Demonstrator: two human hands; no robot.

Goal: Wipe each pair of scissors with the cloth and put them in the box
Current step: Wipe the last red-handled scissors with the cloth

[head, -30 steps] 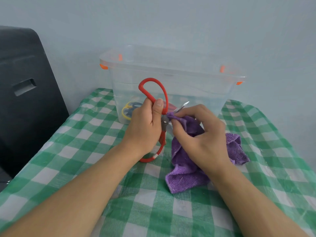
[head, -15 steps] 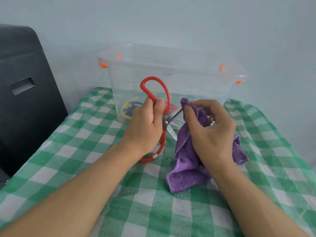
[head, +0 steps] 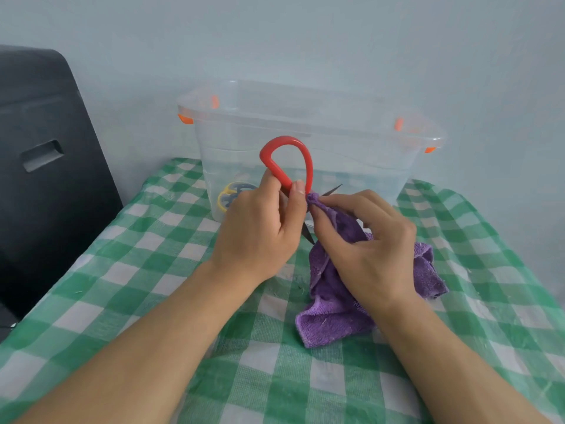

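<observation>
left hand (head: 260,228): grips red-handled scissors (head: 287,160), blades open
right hand (head: 363,246): pinches purple cloth (head: 333,310) at blade
risk: fingertip cut by the exposed edge; cloth snags

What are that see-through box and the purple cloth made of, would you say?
The box looks like clear, glossy plastic: you can see the scissors inside through its wall. The purple cloth looks like soft microfibre or terry, matt and fuzzy, folding limply under the right hand; the exact fibre can't be told.

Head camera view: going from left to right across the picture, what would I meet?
Black chair back → yellow-handled scissors in the box → left hand gripping the red-handled scissors → right hand pinching the purple cloth → clear box's orange right latch.
</observation>
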